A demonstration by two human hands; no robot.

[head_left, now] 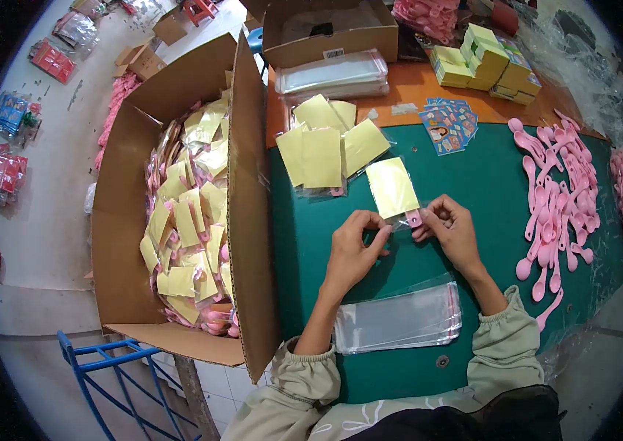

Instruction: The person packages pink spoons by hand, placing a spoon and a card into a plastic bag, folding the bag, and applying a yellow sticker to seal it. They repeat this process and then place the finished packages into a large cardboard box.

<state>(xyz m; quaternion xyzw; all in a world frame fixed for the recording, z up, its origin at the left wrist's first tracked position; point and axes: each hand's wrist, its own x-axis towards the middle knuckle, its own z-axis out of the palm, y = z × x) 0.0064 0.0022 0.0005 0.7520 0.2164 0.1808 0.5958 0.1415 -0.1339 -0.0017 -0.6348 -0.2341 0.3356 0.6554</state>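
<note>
Both hands hold one clear plastic bag with a yellow card [392, 187] and a pink spoon inside; the spoon's handle sticks out at the bag's near end. My left hand [356, 243] pinches the bag's left bottom corner. My right hand [449, 226] pinches the right bottom corner by the pink handle. Just in front of my wrists a stack of empty clear bags [399, 319] lies on the green table [488, 184]. Several packed yellow-card bags [326, 151] lie in a pile beyond my hands.
A large open cardboard box [245, 220] full of packed bags stands left of the table. Loose pink spoons [557, 198] cover the right side. Blue picture cards [447, 123], yellow card stacks [484, 62] and another box [330, 33] sit at the back.
</note>
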